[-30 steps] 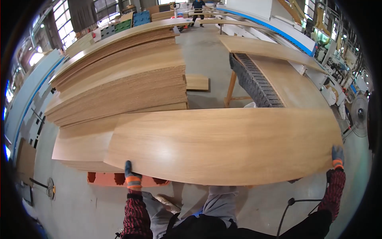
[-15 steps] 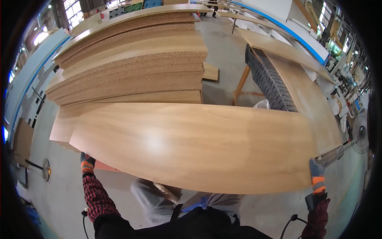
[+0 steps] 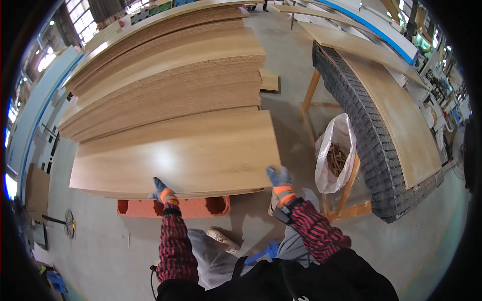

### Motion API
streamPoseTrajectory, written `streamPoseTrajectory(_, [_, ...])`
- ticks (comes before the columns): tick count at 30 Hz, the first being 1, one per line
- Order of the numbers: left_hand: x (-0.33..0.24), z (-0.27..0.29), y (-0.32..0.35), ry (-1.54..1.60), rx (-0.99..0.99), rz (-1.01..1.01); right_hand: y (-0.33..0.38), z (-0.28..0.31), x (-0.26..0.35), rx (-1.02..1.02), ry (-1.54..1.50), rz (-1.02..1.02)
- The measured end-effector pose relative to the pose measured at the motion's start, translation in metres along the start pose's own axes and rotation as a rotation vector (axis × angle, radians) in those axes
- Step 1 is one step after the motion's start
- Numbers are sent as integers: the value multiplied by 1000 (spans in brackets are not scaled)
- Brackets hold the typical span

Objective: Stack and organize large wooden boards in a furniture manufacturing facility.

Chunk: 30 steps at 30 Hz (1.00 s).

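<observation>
A wood-grain board [image 3: 201, 145] lies flat on top of the nearest low stack of boards, which stands on an orange-red plastic pallet [image 3: 191, 206]. My left hand [image 3: 162, 191], in a grey-and-orange work glove, is at the board's front edge, fingers stretched onto its surface and thumb apart. My right hand [image 3: 280, 181], gloved alike, touches the board's right end near the front corner, its fingers extended against the edge. Neither hand is wrapped round the board.
Taller stacks of particle boards [image 3: 170, 95] rise behind. At right, a wooden trestle [image 3: 310, 95] with dark grey padding [image 3: 371, 150] carries another board [image 3: 391, 115]. A white sack of wood strips [image 3: 335, 155] hangs beside it. A floor fan [image 3: 69, 223] stands at left.
The board has moved left from the padded trestle side and now lies on the near stack. My hands have come closer together, the right one moving far left. The sack has come into view.
</observation>
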State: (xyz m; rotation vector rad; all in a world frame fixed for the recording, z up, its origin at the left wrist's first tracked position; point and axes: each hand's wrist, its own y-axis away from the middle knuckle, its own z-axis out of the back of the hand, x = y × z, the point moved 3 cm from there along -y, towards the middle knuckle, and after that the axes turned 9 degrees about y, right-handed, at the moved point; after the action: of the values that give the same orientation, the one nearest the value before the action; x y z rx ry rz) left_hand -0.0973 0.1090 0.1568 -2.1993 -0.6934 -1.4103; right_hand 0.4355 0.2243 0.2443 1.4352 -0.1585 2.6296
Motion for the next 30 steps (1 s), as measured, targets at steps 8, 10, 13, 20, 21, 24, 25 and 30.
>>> streamPoseTrajectory(8, [51, 58, 10, 2614, 850, 1497, -30, -7, 5, -87, 479, -38])
streamPoseTrajectory(10, [70, 17, 13, 2681, 853, 1476, -28, -27, 13, -108, 511, 84])
streamPoseTrajectory(13, [95, 24, 17, 2764, 882, 1469, -105, -16, -30, -65, 273, 291])
streamPoseTrajectory(20, [55, -30, 13, 2883, 660, 1573, -324, 132, 65, 298, -1045, -163])
streamPoseTrajectory(21, [84, 2, 20, 2733, 695, 1576, -337, 167, 77, 100, -983, -246])
streamPoseTrajectory(24, [117, 37, 21, 3012, 714, 1575, -397, 224, 92, -8, -1034, -177])
streamPoseTrajectory(25, [135, 35, 27, 3007, 687, 1594, -405, 222, 108, 2, -1049, -173])
streamPoseTrajectory(30, [171, 42, 33, 3163, 634, 1542, -443, 205, 146, 17, -1206, -162])
